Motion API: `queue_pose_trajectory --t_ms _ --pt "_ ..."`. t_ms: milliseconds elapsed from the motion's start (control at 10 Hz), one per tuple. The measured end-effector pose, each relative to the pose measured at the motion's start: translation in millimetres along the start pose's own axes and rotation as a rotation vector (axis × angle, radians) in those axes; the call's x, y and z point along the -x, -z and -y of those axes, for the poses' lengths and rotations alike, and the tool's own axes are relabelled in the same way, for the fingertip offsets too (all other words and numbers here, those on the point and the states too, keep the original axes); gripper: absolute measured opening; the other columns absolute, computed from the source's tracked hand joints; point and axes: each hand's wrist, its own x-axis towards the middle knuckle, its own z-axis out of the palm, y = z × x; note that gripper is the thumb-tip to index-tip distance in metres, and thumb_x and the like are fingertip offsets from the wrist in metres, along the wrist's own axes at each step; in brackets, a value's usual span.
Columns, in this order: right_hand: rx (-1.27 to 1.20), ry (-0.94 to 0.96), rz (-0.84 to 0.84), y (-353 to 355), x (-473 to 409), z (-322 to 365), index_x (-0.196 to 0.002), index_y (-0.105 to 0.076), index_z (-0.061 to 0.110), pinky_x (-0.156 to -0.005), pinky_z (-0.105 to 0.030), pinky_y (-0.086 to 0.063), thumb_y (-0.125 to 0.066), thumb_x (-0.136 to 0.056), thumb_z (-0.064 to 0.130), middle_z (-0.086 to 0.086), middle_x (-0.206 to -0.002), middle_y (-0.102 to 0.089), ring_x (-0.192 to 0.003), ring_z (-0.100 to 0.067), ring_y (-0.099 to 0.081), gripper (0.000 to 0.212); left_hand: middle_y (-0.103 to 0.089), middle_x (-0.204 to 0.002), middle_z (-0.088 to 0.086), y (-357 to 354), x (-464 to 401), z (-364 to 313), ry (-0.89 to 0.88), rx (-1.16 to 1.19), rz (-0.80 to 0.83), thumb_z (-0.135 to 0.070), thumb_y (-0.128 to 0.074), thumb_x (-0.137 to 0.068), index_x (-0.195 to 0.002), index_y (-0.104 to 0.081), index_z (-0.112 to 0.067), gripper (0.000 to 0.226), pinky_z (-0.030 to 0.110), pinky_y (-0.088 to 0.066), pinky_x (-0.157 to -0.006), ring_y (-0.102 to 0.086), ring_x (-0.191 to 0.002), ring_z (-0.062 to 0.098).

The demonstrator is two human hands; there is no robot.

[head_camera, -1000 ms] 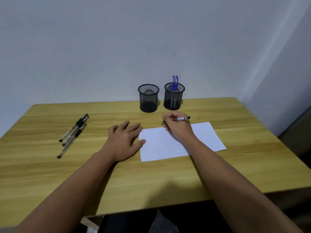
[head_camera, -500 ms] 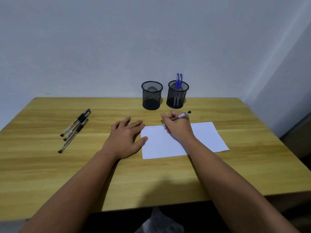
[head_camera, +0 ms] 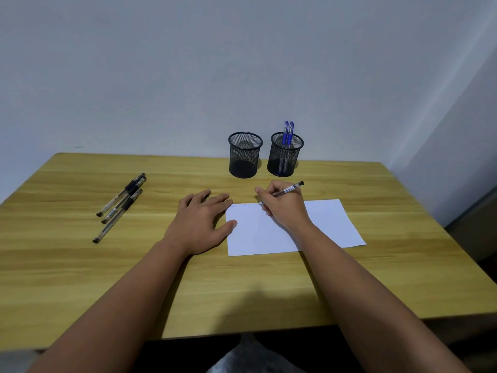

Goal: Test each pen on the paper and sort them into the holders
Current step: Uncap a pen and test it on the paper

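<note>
At frame centre, your left hand (head_camera: 200,223) is lying flat and relaxed, thumb touching the paper (head_camera: 290,227) on the counter (head_camera: 80,265). Your right hand (head_camera: 285,205) is gripping a black pen (head_camera: 289,190), tip touching the paper's upper edge. Further back, three pens (head_camera: 121,205) are lying at left; two mesh holders (head_camera: 244,154) are standing beyond, the right one (head_camera: 285,154) holding blue pens (head_camera: 288,131).

Left hand (head_camera: 200,223) flat, right hand (head_camera: 283,204) curled, pinching.

Two mesh holders (head_camera: 245,154) stand behind the paper (head_camera: 290,230); the right holder (head_camera: 285,154) contains two pens (head_camera: 287,133); three pens (head_camera: 121,203) lie far left on the surface (head_camera: 80,265).
</note>
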Motion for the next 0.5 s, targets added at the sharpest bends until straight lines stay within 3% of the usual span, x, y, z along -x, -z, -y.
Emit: queue_pose_trajectory --t_ms 100,300,500 --pt "0.008 0.009 0.007 -0.1 2.1 2.3 -0.076 -0.059 -0.008 -0.050 -0.030 -0.045 -0.080 -0.096 0.019 -0.025 -0.062 -0.062 -0.053 -0.024 -0.056 0.039 -0.035 -0.159 -0.024 -0.1 -0.2 0.4 0.000 -0.007 0.004 -0.072 -0.035 -0.089 -0.149 -0.045 -0.041 0.068 0.049 -0.015 -0.122 -0.022 -0.152 0.017" --pt "0.064 0.013 0.002 -0.5 3.7 3.2 -0.072 -0.062 -0.002 -0.048 -0.027 -0.045 -0.079 -0.097 0.019 -0.009 -0.055 -0.063 -0.047 -0.016 -0.054 0.038 -0.034 -0.160 -0.024 -0.7 -0.1 1.0 -0.002 -0.034 0.012 -0.072 -0.034 -0.090 -0.150 -0.043 -0.041 0.068 0.049 -0.016 -0.122 -0.022 -0.152 0.017" --pt "0.049 0.017 0.014 0.1 6.2 5.3 -0.076 -0.060 -0.009 -0.049 -0.028 -0.042 -0.079 -0.097 0.018 -0.025 -0.060 -0.062 -0.052 -0.025 -0.053 0.039 -0.034 -0.159 -0.025 -0.9 0.4 0.4 0.003 -0.035 0.011 -0.073 -0.033 -0.089 -0.149 -0.044 -0.041 0.069 0.049 -0.016 -0.122 -0.022 -0.152 0.017"
